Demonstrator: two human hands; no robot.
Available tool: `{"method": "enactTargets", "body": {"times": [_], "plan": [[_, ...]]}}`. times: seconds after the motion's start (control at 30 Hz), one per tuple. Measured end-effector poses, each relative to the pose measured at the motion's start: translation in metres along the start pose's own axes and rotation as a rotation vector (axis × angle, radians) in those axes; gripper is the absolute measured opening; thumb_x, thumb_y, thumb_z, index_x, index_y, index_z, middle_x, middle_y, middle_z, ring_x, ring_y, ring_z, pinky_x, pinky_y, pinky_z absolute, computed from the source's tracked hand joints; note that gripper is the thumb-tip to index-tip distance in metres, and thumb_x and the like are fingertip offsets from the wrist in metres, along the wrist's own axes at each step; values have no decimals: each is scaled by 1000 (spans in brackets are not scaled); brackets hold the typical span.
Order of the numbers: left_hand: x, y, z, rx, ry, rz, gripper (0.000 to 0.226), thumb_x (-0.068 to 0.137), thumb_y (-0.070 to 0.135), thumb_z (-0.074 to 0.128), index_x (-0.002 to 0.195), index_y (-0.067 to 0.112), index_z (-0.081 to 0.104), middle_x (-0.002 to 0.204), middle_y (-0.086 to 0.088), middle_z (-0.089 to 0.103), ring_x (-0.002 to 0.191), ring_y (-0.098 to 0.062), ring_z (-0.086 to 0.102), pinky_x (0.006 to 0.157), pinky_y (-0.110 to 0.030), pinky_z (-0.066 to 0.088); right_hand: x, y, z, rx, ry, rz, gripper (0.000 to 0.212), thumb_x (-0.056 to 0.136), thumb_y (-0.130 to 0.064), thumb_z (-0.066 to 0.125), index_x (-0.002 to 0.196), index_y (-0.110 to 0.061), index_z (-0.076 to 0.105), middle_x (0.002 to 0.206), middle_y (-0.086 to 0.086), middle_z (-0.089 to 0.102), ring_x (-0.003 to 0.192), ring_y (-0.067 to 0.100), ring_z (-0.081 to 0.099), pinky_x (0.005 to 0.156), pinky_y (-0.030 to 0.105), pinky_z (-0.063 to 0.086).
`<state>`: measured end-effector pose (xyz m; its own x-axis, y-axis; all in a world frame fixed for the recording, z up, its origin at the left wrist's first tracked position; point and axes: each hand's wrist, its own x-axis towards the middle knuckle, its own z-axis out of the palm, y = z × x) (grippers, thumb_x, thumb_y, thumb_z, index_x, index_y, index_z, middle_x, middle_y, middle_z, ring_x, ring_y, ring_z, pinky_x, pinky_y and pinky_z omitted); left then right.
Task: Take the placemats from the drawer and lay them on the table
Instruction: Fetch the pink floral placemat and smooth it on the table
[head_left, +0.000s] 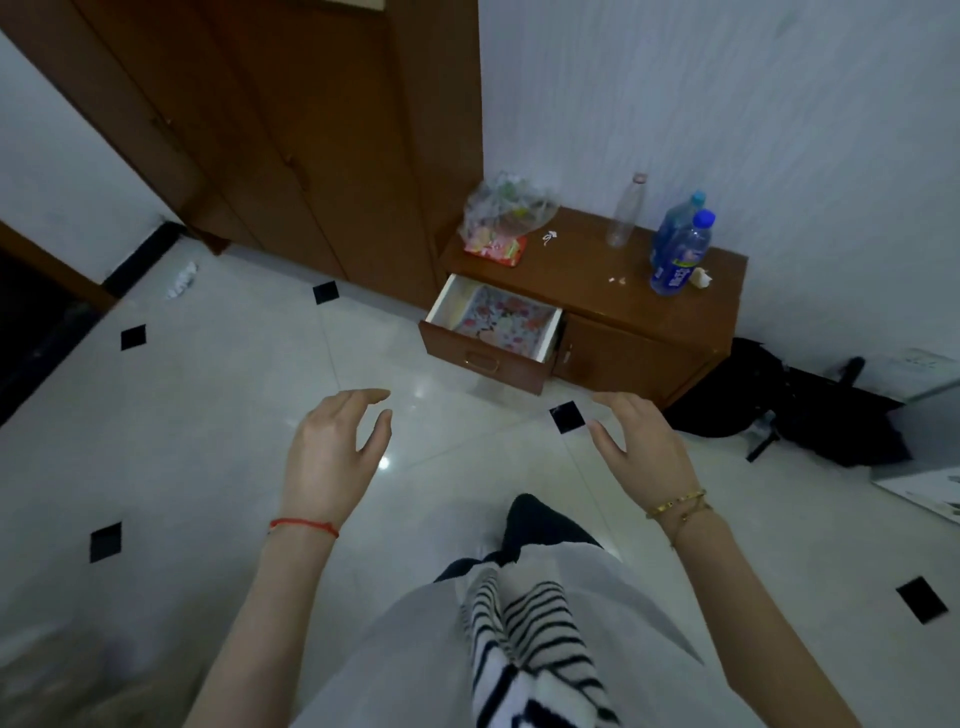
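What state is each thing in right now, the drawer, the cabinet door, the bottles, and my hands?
Drawer: pulled open, floral placemats inside.
Cabinet door: closed.
Clear bottle: upright, looks empty.
Blue bottles: upright, capped.
Left hand: open, empty.
Right hand: open, empty.

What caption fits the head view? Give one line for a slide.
Both empty hands, left hand and right hand, reach toward floral placemats in the open drawer.

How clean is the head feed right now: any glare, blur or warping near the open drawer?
Head view: dim overall; ceiling light glares off the floor tiles between the hands; wide-angle warp bends the wardrobe and wall lines; the floral placemats in the open drawer read soft but recognisable.
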<state>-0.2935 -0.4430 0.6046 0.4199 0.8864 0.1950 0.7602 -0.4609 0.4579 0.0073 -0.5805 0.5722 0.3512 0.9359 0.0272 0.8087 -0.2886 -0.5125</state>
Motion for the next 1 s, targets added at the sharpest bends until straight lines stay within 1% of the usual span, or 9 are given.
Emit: {"method": "enactTargets", "body": {"times": [0.13, 0.23, 0.33, 0.5, 0.63, 0.73, 0.8, 0.93, 1.0], "plan": [[65, -21, 18, -26, -27, 36, 25, 91, 22, 59, 111, 10, 68, 104, -6, 71, 94, -24, 66, 85, -35, 52, 56, 1, 22, -7, -6, 56, 25, 93, -27, 55, 111, -10, 60, 103, 7, 63, 99, 23, 57, 84, 38, 50], [118, -34, 37, -36, -32, 74, 22, 91, 16, 64, 112, 9, 68, 104, -7, 71, 93, -25, 66, 83, -36, 54, 103, 4, 36, 20, -6, 73, 27, 92, -24, 56, 115, -9, 59, 104, 8, 62, 98, 24, 57, 84, 42, 51], [177, -48, 56, -42, -34, 124, 23, 92, 17, 62, 113, 8, 68, 103, -7, 70, 91, -24, 66, 82, -38, 55, 151, 4, 46, 54, 24, 99, 31, 92, -20, 59, 120, -10, 58, 109, 8, 63, 103, 25, 58, 88, 40, 51], [275, -60, 77, -63, -53, 195, 24, 91, 13, 63, 114, 6, 67, 105, -9, 70, 93, -23, 66, 84, -38, 55, 229, 5, 52, 68, 55, 175, 32, 91, -18, 61, 121, -7, 58, 112, 9, 63, 105, 26, 58, 90, 37, 50], [339, -69, 96, -75, -109, 223, 28, 93, 21, 57, 115, 7, 66, 106, -10, 70, 95, -24, 65, 85, -38, 55, 279, 12, 58, 69, 66, 252, 32, 92, -19, 59, 122, -8, 57, 115, 9, 62, 109, 25, 56, 91, 30, 44], [374, -76, 116, -100, -152, 224, 29, 92, 23, 55, 116, 9, 66, 106, -9, 70, 95, -25, 65, 84, -39, 55, 306, 18, 68, 84, 75, 319, 32, 92, -19, 59, 122, -7, 58, 116, 10, 62, 110, 27, 56, 93, 35, 46], [392, -82, 134, -115, -183, 238, 30, 91, 22, 56, 116, 10, 65, 106, -9, 70, 95, -25, 65, 84, -39, 55, 320, 25, 79, 90, 94, 366, 32, 92, -19, 58, 121, -7, 58, 116, 11, 62, 109, 28, 57, 91, 38, 49], [417, -107, 183, -138, -253, 290, 33, 93, 27, 51, 116, 8, 65, 108, -10, 69, 96, -25, 64, 87, -37, 54, 342, 45, 122, 87, 115, 445, 31, 94, -22, 55, 120, -7, 58, 116, 10, 61, 106, 26, 57, 84, 33, 46], [425, -126, 218, -139, -295, 293, 34, 93, 29, 51, 117, 9, 65, 109, -10, 69, 97, -25, 64, 87, -39, 54, 349, 60, 155, 112, 135, 482, 30, 94, -22, 55, 120, -8, 57, 115, 10, 61, 104, 26, 57, 83, 30, 45]]}}
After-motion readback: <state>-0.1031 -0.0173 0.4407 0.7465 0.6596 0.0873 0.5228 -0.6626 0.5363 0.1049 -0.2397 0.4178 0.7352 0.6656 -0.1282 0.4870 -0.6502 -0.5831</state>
